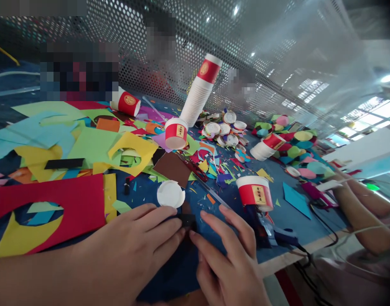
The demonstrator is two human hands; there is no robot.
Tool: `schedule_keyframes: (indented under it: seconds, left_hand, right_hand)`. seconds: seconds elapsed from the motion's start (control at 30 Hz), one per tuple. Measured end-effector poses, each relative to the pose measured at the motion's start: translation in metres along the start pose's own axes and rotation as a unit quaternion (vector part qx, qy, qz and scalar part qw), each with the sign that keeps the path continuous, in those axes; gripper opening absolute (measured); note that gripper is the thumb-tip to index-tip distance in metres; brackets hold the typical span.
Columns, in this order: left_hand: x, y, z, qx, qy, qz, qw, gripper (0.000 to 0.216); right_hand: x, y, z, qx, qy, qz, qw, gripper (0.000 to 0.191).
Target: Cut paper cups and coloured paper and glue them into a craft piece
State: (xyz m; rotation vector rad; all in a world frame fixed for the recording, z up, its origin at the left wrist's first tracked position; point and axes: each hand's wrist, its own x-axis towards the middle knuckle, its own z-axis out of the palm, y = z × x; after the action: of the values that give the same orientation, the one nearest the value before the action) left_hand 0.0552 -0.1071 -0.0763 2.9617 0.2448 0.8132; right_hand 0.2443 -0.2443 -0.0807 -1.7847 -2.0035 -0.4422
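Observation:
My left hand [140, 240] reaches in from the lower left, its outstretched fingers close together and their tips on a small black piece [187, 221], which seems held against the table. Its thumb is hidden. To the right, my right hand [228, 255] has its fingers apart; one fingertip is at the black piece's edge, and nothing shows in its grasp. A round white disc [170, 194] lies just beyond my left fingertips. A brown paper sheet [172, 168] is behind the disc. Past my right hand stands a red and white paper cup [255, 193].
A tall stack of paper cups [198, 93] leans at the back. Coloured paper scraps [93, 146] and a red cut-out sheet [83, 199] cover the left. A glue gun [278, 233] with a cable lies at right, near another person's arm [363, 208] and the table edge.

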Motion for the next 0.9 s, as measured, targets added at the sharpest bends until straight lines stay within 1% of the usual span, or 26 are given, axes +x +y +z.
schedule_keyframes:
  seconds: [0.1, 0.3, 0.37, 0.47, 0.5, 0.57, 0.7, 0.8, 0.9]
  left_hand:
    - [-0.002, 0.0, 0.002, 0.007, 0.001, 0.001, 1.0, 0.061]
    - [0.001, -0.007, 0.008, 0.019, 0.031, 0.05, 0.998, 0.064]
    - [0.001, -0.008, 0.009, 0.02, 0.04, 0.049, 0.998, 0.066]
    - [0.0, -0.004, 0.007, 0.009, 0.035, 0.036, 0.999, 0.067]
    - [0.0, -0.002, 0.006, 0.015, 0.028, 0.009, 0.999, 0.067]
    - [0.0, 0.002, 0.005, 0.02, 0.02, -0.009, 1.0, 0.065]
    - [-0.001, 0.004, 0.007, 0.012, 0.012, -0.009, 1.0, 0.061]
    - [-0.002, -0.001, 0.008, 0.013, 0.021, 0.016, 1.0, 0.06]
    - [-0.001, -0.005, 0.008, 0.02, 0.006, 0.059, 0.998, 0.058]
  right_hand:
    - [0.001, 0.001, 0.0, 0.001, -0.003, 0.001, 1.0, 0.027]
    - [0.003, -0.001, 0.002, 0.007, 0.003, -0.006, 1.0, 0.026]
    - [0.003, -0.001, 0.001, 0.009, -0.001, -0.008, 1.0, 0.026]
    - [0.004, -0.001, 0.0, 0.011, -0.012, -0.006, 1.0, 0.026]
    - [0.004, -0.001, 0.0, 0.012, -0.015, -0.006, 1.0, 0.026]
    - [0.005, 0.0, 0.0, 0.018, -0.017, -0.006, 1.0, 0.026]
    - [0.006, -0.001, -0.001, 0.021, -0.026, 0.001, 0.999, 0.027]
    - [0.006, -0.001, -0.002, 0.017, -0.033, 0.002, 0.999, 0.028]
    - [0.006, -0.001, -0.004, 0.011, -0.05, -0.004, 0.999, 0.029]
